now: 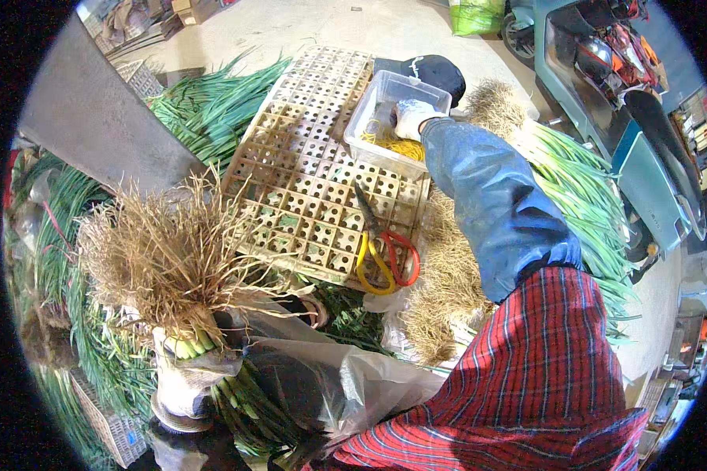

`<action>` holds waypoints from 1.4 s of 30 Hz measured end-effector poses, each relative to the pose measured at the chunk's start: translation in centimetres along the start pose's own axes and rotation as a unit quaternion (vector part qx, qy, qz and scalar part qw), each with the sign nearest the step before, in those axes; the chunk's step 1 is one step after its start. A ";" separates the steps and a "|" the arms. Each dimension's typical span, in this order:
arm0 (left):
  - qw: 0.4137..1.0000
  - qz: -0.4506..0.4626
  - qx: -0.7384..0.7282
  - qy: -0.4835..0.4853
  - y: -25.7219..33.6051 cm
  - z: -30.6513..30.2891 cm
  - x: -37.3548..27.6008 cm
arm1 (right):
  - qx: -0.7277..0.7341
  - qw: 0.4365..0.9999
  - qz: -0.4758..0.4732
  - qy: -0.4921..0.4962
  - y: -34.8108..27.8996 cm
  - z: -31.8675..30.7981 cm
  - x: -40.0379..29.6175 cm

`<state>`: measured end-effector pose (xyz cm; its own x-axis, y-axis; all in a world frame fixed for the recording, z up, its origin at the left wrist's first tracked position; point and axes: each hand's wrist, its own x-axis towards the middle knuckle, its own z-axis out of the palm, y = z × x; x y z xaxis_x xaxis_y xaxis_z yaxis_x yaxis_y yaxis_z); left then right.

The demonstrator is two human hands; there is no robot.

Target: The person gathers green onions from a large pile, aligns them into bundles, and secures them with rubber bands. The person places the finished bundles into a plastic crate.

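My gloved left hand point(182, 385) grips a bunch of rooted green onions point(188, 343) at the lower left, its tangle of brown roots point(153, 253) pointing up and the green leaves hanging below the hand. At the top centre, my gloved right hand point(412, 116) reaches inside a clear plastic box point(368, 150) just above yellow rubber bands point(396, 145); its fingertips are partly hidden, so its hold is unclear. The box stands on an upturned plastic crate point(306, 176). Scissors with one yellow and one red handle point(383, 241) lie on the crate's near edge.
A dark cap point(439, 73) lies behind the box. Onion bundles lie right of the crate point(571, 171), with more green leaves point(218, 106) behind its left side. A parked scooter point(648, 182) stands at right, a grey metal panel point(112, 112) at upper left. Clear plastic sheet point(359, 377) covers my lap.
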<state>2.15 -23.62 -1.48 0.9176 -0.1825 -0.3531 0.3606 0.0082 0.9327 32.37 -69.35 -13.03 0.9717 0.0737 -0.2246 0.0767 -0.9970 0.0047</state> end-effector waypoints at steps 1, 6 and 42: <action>0.992 0.000 -0.123 0.013 -0.2 0.5 0.3 | 0.006 1.000 0.000 -0.009 -0.3 -0.4 -0.2; 0.932 0.161 0.322 0.041 1.9 2.1 0.2 | 0.027 0.999 0.032 -0.011 0.0 -3.4 -1.3; 0.998 0.066 -0.014 0.007 0.8 2.2 0.1 | -0.003 0.997 0.047 0.058 0.1 -0.4 0.5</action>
<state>2.18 -25.77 -0.63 0.9599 -0.1634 -0.2279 0.2401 0.0592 0.9689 32.93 -69.42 -12.79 0.9939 -0.0177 -0.1088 -0.0148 -0.9995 0.0271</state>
